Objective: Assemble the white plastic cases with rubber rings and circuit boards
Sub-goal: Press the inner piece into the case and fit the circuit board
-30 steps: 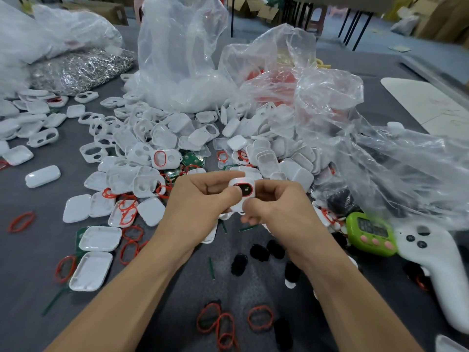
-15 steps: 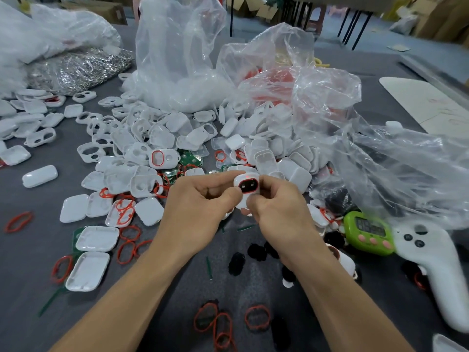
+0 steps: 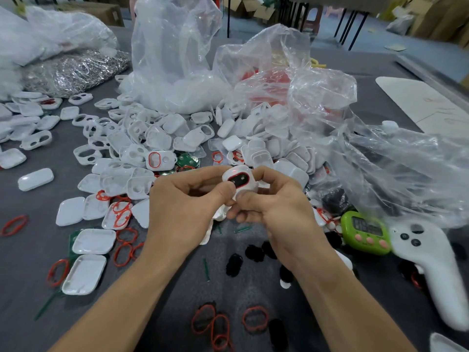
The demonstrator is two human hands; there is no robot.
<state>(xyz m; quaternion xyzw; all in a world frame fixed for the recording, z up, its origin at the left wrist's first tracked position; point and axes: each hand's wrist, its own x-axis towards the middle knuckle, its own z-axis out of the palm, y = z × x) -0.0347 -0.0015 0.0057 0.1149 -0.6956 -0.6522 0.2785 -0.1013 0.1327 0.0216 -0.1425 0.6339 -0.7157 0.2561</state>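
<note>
Grey felt table [image 3: 30,288]; mid-frame, left hand [image 3: 182,207] and right hand [image 3: 274,212] pinch 1 glossy white case [image 3: 241,182] with red ring.

A small assembly workshop, or a factory floor.
A grey table [image 3: 22,275] carries a heap of white plastic cases [image 3: 162,133], red rubber rings [image 3: 255,317] and big clear bags [image 3: 175,59] of parts; cardboard boxes [image 3: 97,10] stand behind.
</note>
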